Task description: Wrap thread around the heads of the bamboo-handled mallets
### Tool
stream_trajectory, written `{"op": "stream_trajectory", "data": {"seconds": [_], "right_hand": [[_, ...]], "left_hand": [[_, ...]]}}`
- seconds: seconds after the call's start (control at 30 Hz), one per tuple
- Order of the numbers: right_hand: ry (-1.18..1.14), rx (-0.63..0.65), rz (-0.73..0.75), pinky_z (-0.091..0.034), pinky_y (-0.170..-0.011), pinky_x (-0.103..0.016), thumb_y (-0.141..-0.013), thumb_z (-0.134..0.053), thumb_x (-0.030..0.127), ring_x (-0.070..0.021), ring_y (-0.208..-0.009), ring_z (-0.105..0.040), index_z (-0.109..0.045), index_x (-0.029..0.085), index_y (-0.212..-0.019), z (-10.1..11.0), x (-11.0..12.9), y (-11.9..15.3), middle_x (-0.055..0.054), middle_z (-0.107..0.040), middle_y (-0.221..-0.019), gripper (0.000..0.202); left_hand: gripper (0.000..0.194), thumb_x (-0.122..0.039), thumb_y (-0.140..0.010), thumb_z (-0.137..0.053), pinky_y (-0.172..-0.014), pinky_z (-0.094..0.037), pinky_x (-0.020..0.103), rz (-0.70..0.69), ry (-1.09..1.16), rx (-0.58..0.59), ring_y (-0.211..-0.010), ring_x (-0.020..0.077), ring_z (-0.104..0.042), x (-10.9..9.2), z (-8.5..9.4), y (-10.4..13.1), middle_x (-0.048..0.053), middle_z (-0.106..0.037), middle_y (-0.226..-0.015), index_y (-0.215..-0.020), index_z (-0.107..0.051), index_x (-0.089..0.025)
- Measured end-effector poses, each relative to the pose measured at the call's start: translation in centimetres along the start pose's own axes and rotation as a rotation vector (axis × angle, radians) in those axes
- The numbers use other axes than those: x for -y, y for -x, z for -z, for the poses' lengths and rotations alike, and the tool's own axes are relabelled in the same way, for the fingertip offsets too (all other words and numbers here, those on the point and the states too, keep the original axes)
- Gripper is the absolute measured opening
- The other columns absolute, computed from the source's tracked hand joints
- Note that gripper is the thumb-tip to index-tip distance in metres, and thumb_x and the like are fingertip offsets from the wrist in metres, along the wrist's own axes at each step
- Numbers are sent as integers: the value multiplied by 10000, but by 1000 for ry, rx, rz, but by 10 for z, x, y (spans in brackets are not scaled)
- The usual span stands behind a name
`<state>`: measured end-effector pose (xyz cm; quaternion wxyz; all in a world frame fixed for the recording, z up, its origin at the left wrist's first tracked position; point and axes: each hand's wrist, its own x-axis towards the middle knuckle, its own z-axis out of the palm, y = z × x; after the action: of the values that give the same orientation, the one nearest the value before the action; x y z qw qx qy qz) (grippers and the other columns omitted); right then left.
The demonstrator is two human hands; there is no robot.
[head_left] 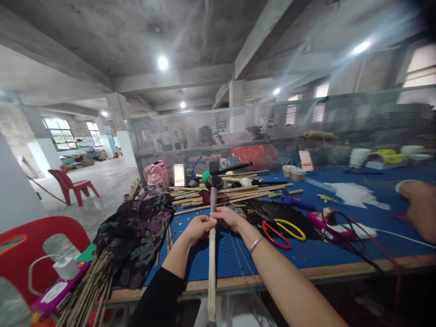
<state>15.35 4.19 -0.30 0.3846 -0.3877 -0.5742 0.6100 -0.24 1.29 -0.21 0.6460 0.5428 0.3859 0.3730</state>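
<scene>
Over the blue table (195,269), left hand (199,228) and right hand (229,217) pinch a wooden stick (211,265), probably light and stiff, best held mid-length.

Pale wooden stick (211,268), far part grey, pointing forward, across table edge (196,286)

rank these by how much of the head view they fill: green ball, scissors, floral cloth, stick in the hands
1. floral cloth, clearly largest
2. stick and scissors, too close to rank: the stick looks longer, the scissors spread wider, and the stick's lower end looks nearer the camera
3. green ball, smallest
</scene>
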Motion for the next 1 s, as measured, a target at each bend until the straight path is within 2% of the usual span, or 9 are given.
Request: {"op": "stream_trajectory", "data": {"seconds": [0.13, 0.27, 0.4, 0.5, 0.63, 0.73, 0.83, 0.9, 1.0], "right_hand": [[-72, 39, 23, -80, -311, -188, -640, -662, 439, -22, -310, -167, -445, 166, -660, -2, 4, 3, 118, -270, -394, 349], [-83, 83, 30, -110, -318, -182, -636, -663, 428, -20, -314, -220, -481, 151, -696, -3, 5, 4, 98, -359, -426, 337], [45, -13, 6, -109, -327, -192, -616, -678, 382, -22, -311, -233, -462, 153, -631, -4, 1, 1, 95, -349, -403, 315], [109, -53, 9, -95, -322, -198, -625, -667, 376, -21, -307, -217, -461, 152, -611, -5, -1, -1, 96, -329, -393, 305], [63, -21, 8, -94, -307, -192, -633, -663, 393, -20, -306, -206, -479, 151, -647, -5, -1, -1, 99, -327, -404, 304], [-51, 70, 12, -93, -307, -180, -646, -661, 412, -17, -313, -183, -494, 148, -691, -4, 1, 1, 109, -305, -408, 317], [-94, 147, 24, -126, -307, -172, -651, -664, 408, -17, -311, -253, -509, 137, -727, -3, 2, 3, 86, -398, -442, 321], [-60, 136, 4, -142, -305, -171, -640, -672, 397, -23, -307, -305, -498, 138, -711, -3, 0, 2, 70, -443, -452, 320], [20, 48, -38, -117, -293, -176, -631, -672, 384, -18, -276, -260, -476, 146, -676, -4, -2, 0, 91, -394, -399, 312]], "left_hand": [[366, -417, -579, -734, -522, -419, 214, -4, 105, 44, -491, 85, -510, -8, -2, 5, -19, -497, -534, -678, -539, -123], [352, -397, -586, -729, -592, -460, 241, 47, 156, 101, -619, 135, -587, -12, -5, 8, 27, -554, -615, -722, -560, -119], [353, -431, -600, -707, -525, -436, 221, 68, 34, 10, -468, 78, -479, -4, -4, 4, -63, -395, -472, -651, -506, -145], [408, -465, -577, -710, -473, -390, 193, 19, -70, -32, -416, 40, -385, 2, -2, -1, -71, -379, -469, -580, -450, -150], [413, -448, -536, -742, -487, -393, 199, -26, -75, -54, -438, 48, -415, 3, 0, -2, -60, -411, -489, -584, -468, -143], [372, -425, -577, -730, -509, -402, 198, -18, 47, 42, -472, 64, -472, -4, -1, 2, -41, -453, -516, -634, -505, -134], [334, -368, -601, -728, -571, -440, 215, 42, 151, 136, -604, 114, -576, -10, -2, 7, 22, -559, -637, -747, -555, -123], [333, -343, -594, -732, -601, -455, 233, 92, 154, 141, -656, 135, -597, -10, -2, 8, 43, -583, -683, -773, -562, -120], [324, -376, -590, -725, -571, -439, 223, 109, 69, 53, -570, 110, -559, -4, -2, 4, -15, -503, -544, -671, -529, -131]]}}
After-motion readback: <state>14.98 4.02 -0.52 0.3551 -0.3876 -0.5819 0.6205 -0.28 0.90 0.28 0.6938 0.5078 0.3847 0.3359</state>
